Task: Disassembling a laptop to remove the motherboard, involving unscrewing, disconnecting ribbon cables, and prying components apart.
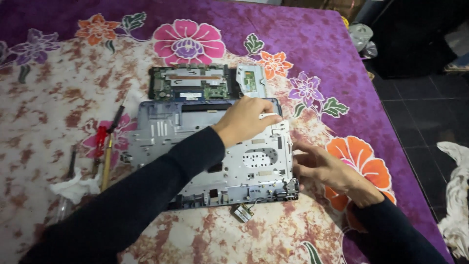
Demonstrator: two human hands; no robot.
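Grey laptop chassis (215, 156) mid-bed; left hand (246, 120) pinching white strip (268, 116); right hand (327, 168) open against right edge.

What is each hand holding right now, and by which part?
The left hand pinches a small white strip by its end, over the laptop chassis. The right hand holds nothing; its fingers rest against the chassis's right edge.

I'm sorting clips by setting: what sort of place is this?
Probably a home, not a workshop: a laptop shell lies opened on a bed or mattress under a purple flowered sheet, with a circuit board and screwdrivers laid on the cloth, beside a dark tiled floor.
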